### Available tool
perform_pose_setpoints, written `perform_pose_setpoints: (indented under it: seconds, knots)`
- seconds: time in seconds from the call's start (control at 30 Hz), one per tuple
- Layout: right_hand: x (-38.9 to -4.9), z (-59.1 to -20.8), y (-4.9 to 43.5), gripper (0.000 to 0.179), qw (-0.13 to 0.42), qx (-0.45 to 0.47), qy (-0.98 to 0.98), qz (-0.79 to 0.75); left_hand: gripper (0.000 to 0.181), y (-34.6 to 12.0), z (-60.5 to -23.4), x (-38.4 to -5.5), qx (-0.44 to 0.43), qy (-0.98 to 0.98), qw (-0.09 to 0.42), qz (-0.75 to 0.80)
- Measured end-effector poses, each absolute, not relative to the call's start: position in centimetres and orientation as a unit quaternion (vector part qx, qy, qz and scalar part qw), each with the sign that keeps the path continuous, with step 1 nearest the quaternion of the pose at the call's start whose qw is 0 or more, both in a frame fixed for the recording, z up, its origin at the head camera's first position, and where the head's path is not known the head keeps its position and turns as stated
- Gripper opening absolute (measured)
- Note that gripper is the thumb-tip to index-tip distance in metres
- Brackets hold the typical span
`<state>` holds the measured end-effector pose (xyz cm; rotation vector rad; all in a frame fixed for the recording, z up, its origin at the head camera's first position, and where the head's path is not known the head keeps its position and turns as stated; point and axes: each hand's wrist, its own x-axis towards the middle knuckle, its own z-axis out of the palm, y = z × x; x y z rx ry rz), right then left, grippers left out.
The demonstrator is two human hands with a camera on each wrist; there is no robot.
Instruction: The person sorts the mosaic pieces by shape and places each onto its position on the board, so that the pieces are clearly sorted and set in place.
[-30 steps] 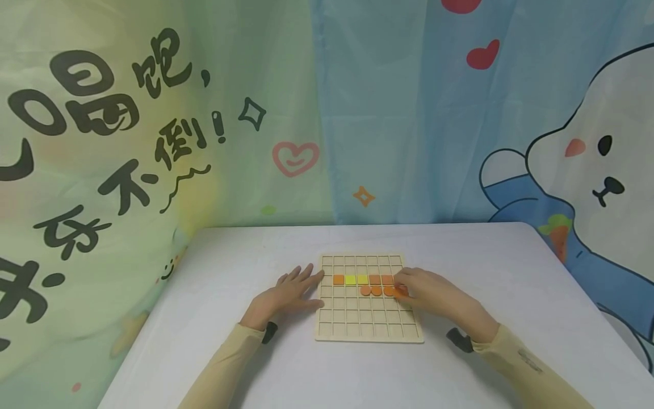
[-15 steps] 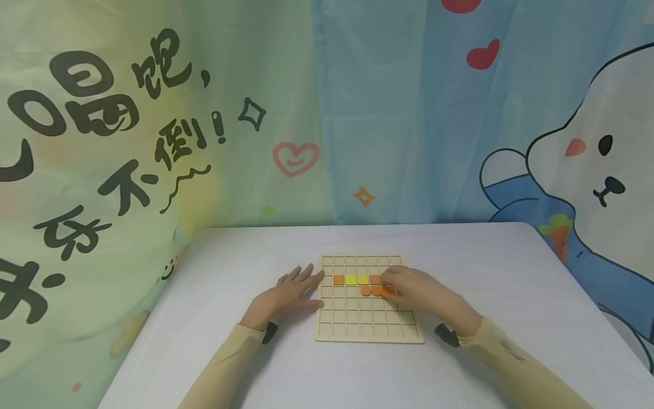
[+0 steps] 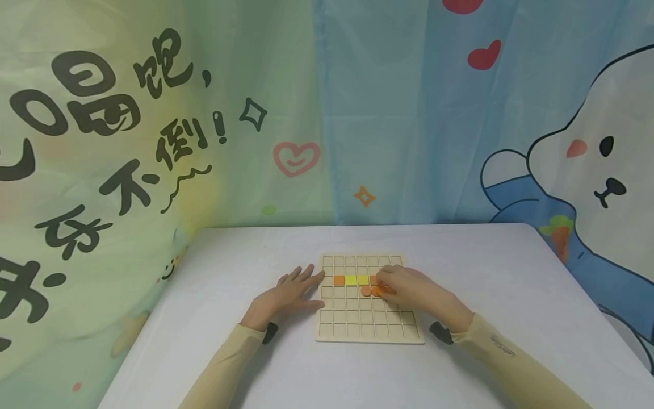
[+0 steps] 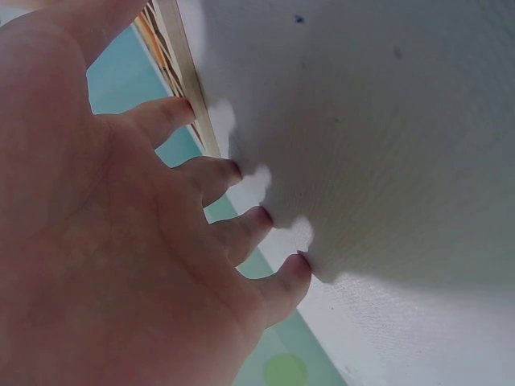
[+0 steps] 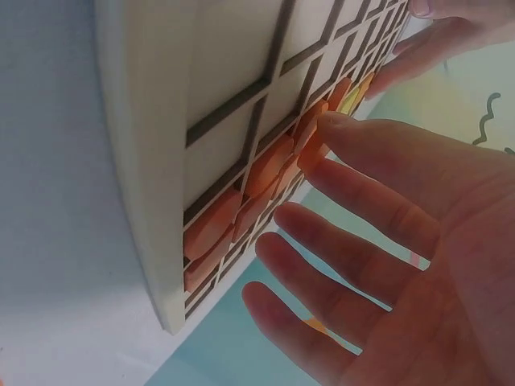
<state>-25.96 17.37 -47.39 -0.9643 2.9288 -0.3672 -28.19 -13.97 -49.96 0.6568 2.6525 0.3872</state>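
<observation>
A wooden grid board [image 3: 370, 329] lies on the table. Across one row run square tiles: an orange tile [image 3: 339, 280], two yellow tiles [image 3: 356, 280] and more orange ones partly under my right hand [image 3: 411, 288]. Round orange discs [image 3: 365, 291] sit in the row nearer me; in the right wrist view, discs [image 5: 213, 227] also show toward the board's right edge. Between right thumb and index finger I pinch an orange disc [image 5: 311, 159], just over the rows. My left hand [image 3: 282, 298] is spread, thumb and index fingertip at the board's left edge.
The white table [image 3: 255, 250] extends around the board on all sides. Behind it hangs a printed curtain [image 3: 378, 113] with lettering, hearts and a cartoon animal. A dark band [image 3: 440, 332] sits at the right wrist.
My right hand has moved left along the disc row, from the board's right edge toward its middle. The left hand and the board have stayed put.
</observation>
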Motion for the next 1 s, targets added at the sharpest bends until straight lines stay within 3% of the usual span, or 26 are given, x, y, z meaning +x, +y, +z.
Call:
perform_pose_setpoints:
  seconds: [0.17, 0.37, 1.0]
  knots:
    - [-26.1, -47.5, 17.0, 0.005, 0.017, -0.319, 0.940, -0.117, 0.080, -14.0, -50.1, -28.2, 0.236, 0.943, 0.189, 0.139]
    - [-26.3, -47.6, 16.6, 0.017, 0.010, -0.330, 0.937, -0.117, 0.079, -14.0, -50.1, -28.3, 0.235, 0.944, 0.186, 0.138]
    - [-26.4, -47.6, 15.3, 0.010, -0.009, -0.353, 0.930, -0.105, 0.080, -14.0, -50.1, -28.2, 0.237, 0.944, 0.188, 0.133]
